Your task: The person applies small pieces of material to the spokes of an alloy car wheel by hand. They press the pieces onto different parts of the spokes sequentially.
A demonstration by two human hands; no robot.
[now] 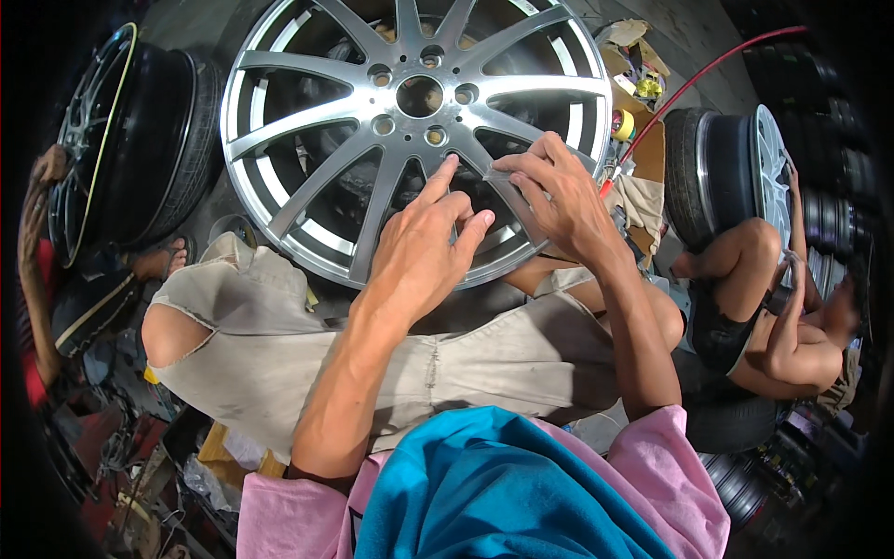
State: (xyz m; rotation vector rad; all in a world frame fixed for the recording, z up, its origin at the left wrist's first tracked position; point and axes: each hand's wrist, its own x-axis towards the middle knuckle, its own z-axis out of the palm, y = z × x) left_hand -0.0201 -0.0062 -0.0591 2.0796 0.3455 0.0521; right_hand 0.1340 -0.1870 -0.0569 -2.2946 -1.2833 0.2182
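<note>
A silver alloy wheel rim (416,65) with many spokes lies in front of me, its hub hole and bolt holes facing up. My left hand (424,247) rests over the lower spokes. Its index finger is stretched out, the tip at the hub just below a bolt hole; the thumb stands apart and nothing shows in the hand. My right hand (563,191) is closed in a pinch on a small, thin grey sheet (497,174) at a lower right spoke. The sheet looks like a scrap of sandpaper, but its kind is not certain.
At left, a person's hand (48,166) holds another wheel (79,149). At right, a seated person (745,307) works at a tyred wheel (712,168). A red hose (689,88) runs past a cardboard box (652,154) with odds and ends. Several rims are stacked far right.
</note>
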